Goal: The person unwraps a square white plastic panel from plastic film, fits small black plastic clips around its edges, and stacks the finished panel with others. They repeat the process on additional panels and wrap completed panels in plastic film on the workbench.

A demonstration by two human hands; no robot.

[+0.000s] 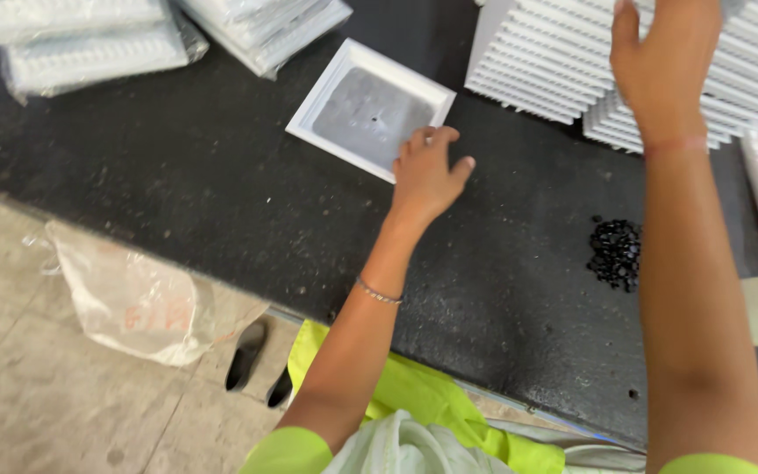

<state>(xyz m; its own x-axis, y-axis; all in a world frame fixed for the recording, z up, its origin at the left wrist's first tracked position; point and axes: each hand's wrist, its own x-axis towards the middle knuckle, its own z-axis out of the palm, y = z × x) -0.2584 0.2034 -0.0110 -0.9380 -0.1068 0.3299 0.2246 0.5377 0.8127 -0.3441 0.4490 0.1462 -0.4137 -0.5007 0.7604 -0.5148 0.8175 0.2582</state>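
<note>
I see one white square tray (pixel 370 110) lying separate under my left hand (pixel 425 175), fingers loosely curled, gripping nothing; my right hand (pixel 664 66), fingers open, rests on the remaining tray stack (pixel 554 61).

hands (pixel 427 171): 2 | loose tray (pixel 370 110): 1 | wrapped packs (pixel 89 53): 3

The worktop (pixel 177 175) was black, matt and rough-grained. The square tray (pixel 370 110) had a smooth white plastic frame and a dull grey centre. The stacked white trays (pixel 546 61) looked matt plastic. Glossy clear film wrapped the far-left bundles (pixel 89 48). The small black beads (pixel 616 254) shone.
</note>
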